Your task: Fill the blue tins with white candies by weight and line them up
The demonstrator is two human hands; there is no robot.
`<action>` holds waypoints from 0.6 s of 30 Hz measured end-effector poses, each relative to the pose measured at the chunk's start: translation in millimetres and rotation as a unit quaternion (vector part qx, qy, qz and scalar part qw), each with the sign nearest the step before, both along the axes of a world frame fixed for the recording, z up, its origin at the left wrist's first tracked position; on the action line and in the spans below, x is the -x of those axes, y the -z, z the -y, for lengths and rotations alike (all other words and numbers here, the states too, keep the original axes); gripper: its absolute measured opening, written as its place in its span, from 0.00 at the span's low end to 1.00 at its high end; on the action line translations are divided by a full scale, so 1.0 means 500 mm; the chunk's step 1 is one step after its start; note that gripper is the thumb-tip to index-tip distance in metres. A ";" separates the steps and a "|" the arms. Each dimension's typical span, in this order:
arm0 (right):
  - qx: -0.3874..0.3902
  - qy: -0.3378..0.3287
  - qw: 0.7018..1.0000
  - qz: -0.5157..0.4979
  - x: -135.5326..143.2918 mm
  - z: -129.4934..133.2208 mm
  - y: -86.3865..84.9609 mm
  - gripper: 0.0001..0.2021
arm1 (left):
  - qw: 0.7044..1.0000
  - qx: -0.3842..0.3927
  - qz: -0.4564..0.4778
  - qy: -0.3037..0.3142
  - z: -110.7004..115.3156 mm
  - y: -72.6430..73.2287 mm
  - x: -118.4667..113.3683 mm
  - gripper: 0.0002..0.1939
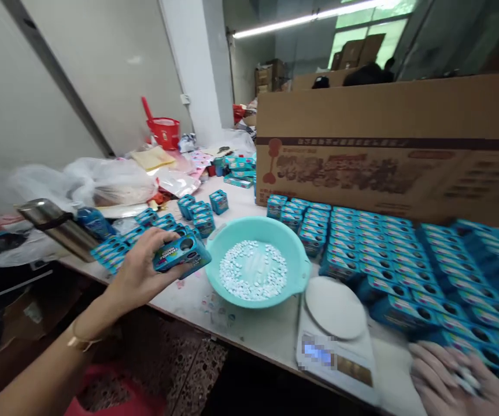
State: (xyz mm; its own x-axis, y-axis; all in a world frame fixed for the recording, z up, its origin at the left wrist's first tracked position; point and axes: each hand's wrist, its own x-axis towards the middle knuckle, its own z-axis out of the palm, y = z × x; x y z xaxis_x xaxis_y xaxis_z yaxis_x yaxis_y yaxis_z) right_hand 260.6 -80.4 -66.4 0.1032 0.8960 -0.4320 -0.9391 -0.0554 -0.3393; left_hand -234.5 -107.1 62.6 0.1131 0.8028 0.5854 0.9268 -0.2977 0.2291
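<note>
Showing the moment from the head camera, a small blue box (183, 255) was held in the left hand (139, 271) above the near edge of the tabletop (270, 332), just left of the teal basin (258, 261). The grip was closed around the box, with the thumb laid along its near lower edge and the fingers wrapped behind it. The box was judged to be light, thin printed card: stiff enough along its edges but easily crushed across its broad faces, and somewhat slick from its glossy print. Hold was therefore best taken across the narrow sides, as was done here, and not on the face carrying the round window. The long axis of the box was set roughly level, running left to right and tilted slightly down toward the basin; the printed face with its round opening was turned up and toward the camera. Small white tablets (252, 271) were spread inside the basin, and a kitchen scale (335, 323) stood just to its right. Rows of like boxes (405, 260) were ranged before a large carton (388, 150). The right hand (453, 375) was seen blurred at the lower right corner; it appeared loosely curled round something small and white, though this could not be settled from the view.
</note>
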 end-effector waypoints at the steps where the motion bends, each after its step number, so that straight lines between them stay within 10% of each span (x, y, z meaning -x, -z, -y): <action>1: -0.008 0.002 1.000 -0.009 0.012 0.007 -0.015 0.13 | 0.999 -0.006 0.018 0.050 -0.004 -0.026 -0.049 0.19; 5: -0.040 0.016 0.998 -0.037 0.044 0.026 -0.055 0.14 | 0.963 0.072 0.084 0.245 -0.055 -0.046 -0.265 0.20; 10: -0.061 0.071 0.995 -0.039 -0.011 0.071 -0.046 0.14 | 0.913 0.177 0.062 0.362 -0.164 0.081 -0.492 0.20; 14: -0.049 0.117 0.992 -0.015 -0.071 0.111 -0.020 0.13 | 0.915 0.206 0.013 0.346 -0.230 0.179 -0.569 0.21; 18: -0.060 0.123 0.990 0.030 -0.082 0.108 -0.003 0.12 | 0.915 0.195 0.069 0.346 -0.231 0.185 -0.566 0.18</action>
State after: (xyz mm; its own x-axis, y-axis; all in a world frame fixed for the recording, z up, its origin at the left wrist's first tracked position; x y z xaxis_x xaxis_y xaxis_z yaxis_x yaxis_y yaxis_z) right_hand 301.8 -134.6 -64.8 0.3465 0.8850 -0.3111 -0.8970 0.2156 -0.3859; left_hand 48.4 8.5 -30.1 0.6202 0.7179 0.3162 0.5014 -0.6727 0.5441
